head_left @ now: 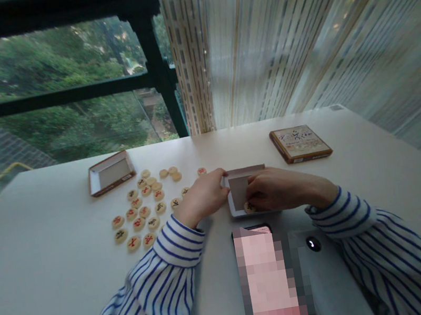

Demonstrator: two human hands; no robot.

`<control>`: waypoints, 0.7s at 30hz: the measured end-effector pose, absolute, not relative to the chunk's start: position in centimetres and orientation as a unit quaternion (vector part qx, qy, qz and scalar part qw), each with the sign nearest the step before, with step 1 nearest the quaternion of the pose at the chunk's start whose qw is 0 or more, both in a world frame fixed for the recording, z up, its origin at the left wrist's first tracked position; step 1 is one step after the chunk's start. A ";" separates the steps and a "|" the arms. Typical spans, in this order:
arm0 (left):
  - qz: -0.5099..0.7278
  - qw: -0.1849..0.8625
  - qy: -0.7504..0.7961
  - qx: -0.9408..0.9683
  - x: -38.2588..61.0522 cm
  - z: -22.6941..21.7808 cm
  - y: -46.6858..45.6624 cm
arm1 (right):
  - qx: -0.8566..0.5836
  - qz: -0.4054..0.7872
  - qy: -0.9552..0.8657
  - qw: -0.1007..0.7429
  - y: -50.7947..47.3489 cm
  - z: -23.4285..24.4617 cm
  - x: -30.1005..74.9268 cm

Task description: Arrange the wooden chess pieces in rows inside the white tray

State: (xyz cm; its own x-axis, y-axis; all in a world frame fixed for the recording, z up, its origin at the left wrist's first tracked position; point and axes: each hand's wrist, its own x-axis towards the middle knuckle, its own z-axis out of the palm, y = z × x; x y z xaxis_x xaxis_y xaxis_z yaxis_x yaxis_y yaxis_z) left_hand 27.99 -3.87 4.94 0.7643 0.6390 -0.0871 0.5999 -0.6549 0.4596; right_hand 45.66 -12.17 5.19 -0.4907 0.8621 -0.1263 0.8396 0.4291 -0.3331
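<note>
A shallow white-lined cardboard box [247, 171] sits on the table in front of me. My left hand [205, 196] grips its left wall, thumb and fingers closed on the edge. Inside the box, my right hand [279, 188] has its fingers pinched at a round wooden Chinese chess piece [249, 207] near the front left corner. That piece shows a dark character and is partly hidden by the fingers. Left of my left hand, several loose pieces [144, 211] with red or black characters lie scattered. A single red-marked piece [202, 171] lies just behind that hand.
An open box part [111, 173] lies at the back left of the white table [74, 285]. A closed, printed box [300, 143] is at the back right. Close to me are a phone [267, 276], blurred out, and a grey flat device [334, 281] with a dark oval.
</note>
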 end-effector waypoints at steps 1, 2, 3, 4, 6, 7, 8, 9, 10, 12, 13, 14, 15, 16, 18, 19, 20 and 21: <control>0.040 0.236 0.341 0.909 28.0 5.0 -3.9 | -0.502 0.174 -0.846 0.033 -12.2 5.1 45.7; 0.039 0.235 0.342 0.909 28.0 5.0 -3.9 | -0.501 0.169 -0.848 0.034 -12.2 5.1 45.7; 0.039 0.234 0.342 0.909 28.0 5.0 -3.9 | -0.501 0.165 -0.849 0.035 -12.2 5.1 45.7; 0.038 0.234 0.341 0.910 28.0 5.0 -3.9 | -0.501 0.162 -0.849 0.033 -12.2 5.1 45.7; 0.038 0.233 0.342 0.909 28.0 4.9 -3.9 | -0.503 0.155 -0.850 0.028 -12.2 5.2 45.7; 0.037 0.233 0.344 0.909 28.0 4.9 -3.9 | -0.504 0.152 -0.850 0.025 -12.2 5.3 45.6; 0.036 0.233 0.345 0.909 28.0 4.9 -3.9 | -0.506 0.148 -0.850 0.023 -12.2 5.5 45.6; 0.034 0.233 0.345 0.908 28.0 4.9 -3.8 | -0.508 0.144 -0.849 0.020 -12.2 5.7 45.6; 0.033 0.234 0.346 0.908 28.0 4.9 -3.8 | -0.511 0.141 -0.848 0.017 -12.2 5.8 45.5; 0.033 0.235 0.346 0.908 28.0 4.8 -3.8 | -0.519 0.138 -0.843 0.009 -12.2 6.2 45.5; 0.034 0.236 0.346 0.907 28.0 4.8 -3.8 | -0.523 0.137 -0.841 0.007 -12.2 6.4 45.4; 0.035 0.236 0.346 0.907 28.0 4.8 -3.7 | -0.526 0.135 -0.839 0.005 -12.3 6.5 45.4; 0.036 0.235 0.346 0.907 28.0 4.8 -3.7 | -0.528 0.133 -0.839 0.006 -12.3 6.6 45.3; 0.037 0.234 0.345 0.908 28.0 4.8 -3.7 | -0.529 0.130 -0.838 0.007 -12.3 6.7 45.3; 0.038 0.233 0.343 0.909 28.0 4.8 -3.8 | -0.531 0.126 -0.838 0.007 -12.3 6.7 45.3; 0.038 0.233 0.342 0.910 28.0 4.8 -3.8 | -0.531 0.125 -0.838 0.008 -12.4 6.7 45.3; 0.039 0.233 0.341 0.910 28.0 4.9 -3.8 | -0.529 0.125 -0.839 0.009 -12.4 6.7 45.3; 0.040 0.233 0.340 0.910 28.0 4.9 -3.8 | -0.527 0.126 -0.840 0.013 -12.3 6.6 45.4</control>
